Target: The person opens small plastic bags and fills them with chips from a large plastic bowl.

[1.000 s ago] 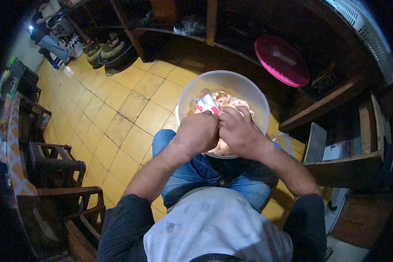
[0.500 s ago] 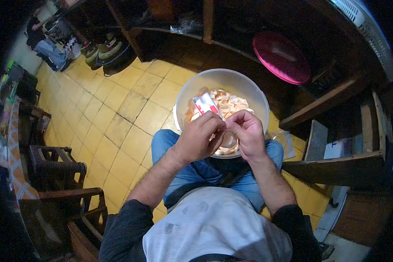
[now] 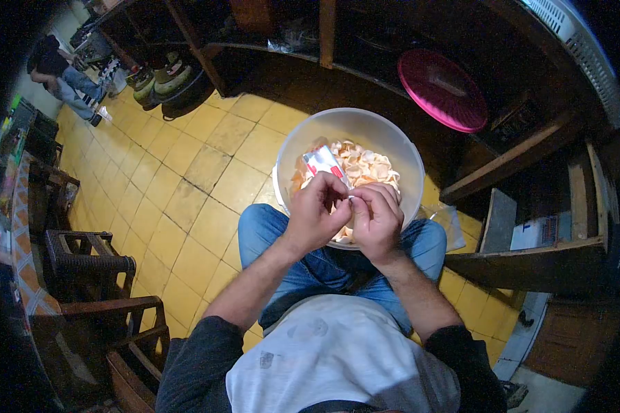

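Note:
Between my legs stands a large translucent plastic tub, with pale orange crackers piled inside. A white packet with red print lies over the crackers on the left, just beyond my fingers. My left hand is above the near side of the tub, thumb and fingers curled into a pinch. Right against it, my right hand is closed too, its fingertips meeting the left ones. A tiny whitish bit shows between the fingertips, too small to name.
A pink round lid leans by the dark shelving at the right. A clear plastic bag lies on the tiles beside my right knee. Wooden chairs line the left. Gas cylinders stand farther off, and another person is at the far left.
My right hand has turned over and shifted slightly left, its back now more upward. My left hand's fingers have re-formed their pinch. The far person has changed posture.

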